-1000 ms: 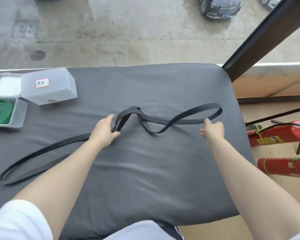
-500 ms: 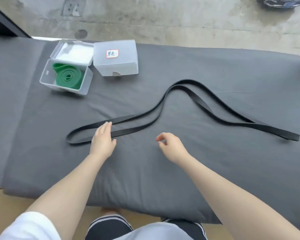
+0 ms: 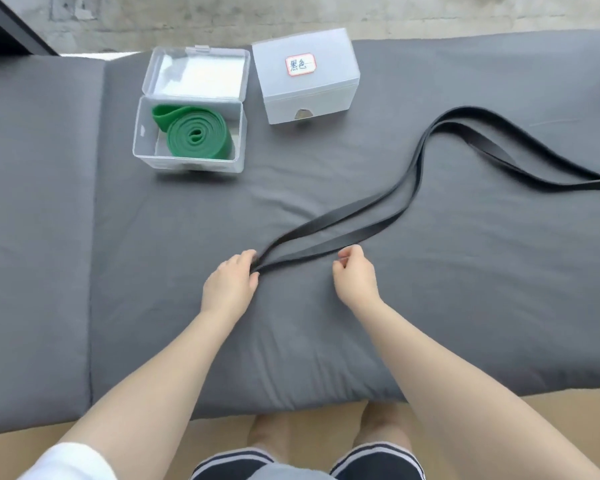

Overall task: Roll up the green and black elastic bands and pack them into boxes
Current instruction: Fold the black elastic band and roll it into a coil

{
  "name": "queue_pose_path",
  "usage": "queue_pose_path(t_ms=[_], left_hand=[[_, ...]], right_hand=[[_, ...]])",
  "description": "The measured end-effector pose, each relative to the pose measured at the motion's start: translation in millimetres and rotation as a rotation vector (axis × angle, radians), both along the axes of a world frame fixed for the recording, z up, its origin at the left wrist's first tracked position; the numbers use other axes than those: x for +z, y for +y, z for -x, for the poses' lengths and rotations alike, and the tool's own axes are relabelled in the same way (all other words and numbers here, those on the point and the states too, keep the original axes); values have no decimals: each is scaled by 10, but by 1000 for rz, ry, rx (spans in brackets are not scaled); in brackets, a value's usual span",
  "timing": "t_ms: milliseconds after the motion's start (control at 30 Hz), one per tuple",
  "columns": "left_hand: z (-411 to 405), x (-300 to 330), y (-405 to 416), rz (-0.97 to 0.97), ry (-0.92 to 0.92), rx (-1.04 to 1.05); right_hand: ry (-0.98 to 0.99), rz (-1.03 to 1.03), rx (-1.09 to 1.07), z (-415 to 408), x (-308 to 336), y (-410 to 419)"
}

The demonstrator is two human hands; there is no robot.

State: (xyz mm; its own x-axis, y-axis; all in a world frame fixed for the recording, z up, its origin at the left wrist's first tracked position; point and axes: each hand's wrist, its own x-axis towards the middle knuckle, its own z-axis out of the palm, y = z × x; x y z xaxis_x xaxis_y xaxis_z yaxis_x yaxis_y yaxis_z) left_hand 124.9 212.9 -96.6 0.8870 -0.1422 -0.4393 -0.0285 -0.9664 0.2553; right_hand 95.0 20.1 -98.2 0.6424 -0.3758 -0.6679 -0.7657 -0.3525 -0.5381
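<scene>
The black band (image 3: 409,188) lies as a long doubled strip on the grey mat (image 3: 326,341), running from the middle off the right edge. My left hand (image 3: 227,287) grips its near end between thumb and fingers. My right hand (image 3: 354,277) sits a little to the right, its curled fingertips pinching the lower strand. The green band (image 3: 196,136) is rolled up inside an open clear box (image 3: 187,167) at the back left. A closed frosted box (image 3: 305,95) with a red-edged label stands beside it.
The open box's lid (image 3: 196,74) lies flat behind it. A seam (image 3: 97,220) splits the mat at the left. The mat's front edge (image 3: 291,410) is just before my legs. Concrete ground lies beyond the far edge.
The view has swung left. My left hand has taken hold of the band's near end and drawn it toward me. My right hand has come up to the lower strand.
</scene>
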Motion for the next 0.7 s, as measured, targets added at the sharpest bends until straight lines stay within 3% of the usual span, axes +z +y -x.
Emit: queue_pose_path(t_ms=[67,167,300,400,500,633,700], left_hand=[[47,26,12,167,46,24],[181,93,-10,508,269,255],[419,233,-117,830,603,371],[607,315,-291,899,726,349],[800,331,-486,886,808,330],[1055,268,-709,751,793,319],[1150,211,-794,771,741,416]], right_hand=[[1,-148,-296,23,-28,166],[-10,-401,-646,88,33,367],[-55,-677,-741,297,186,377],[-103,-767,-731,536,231,245],[-136,-694,-735,798,218,80],[-27,-205,-533,1178,161,-104],[0,-110,-425,1370,125,-139]])
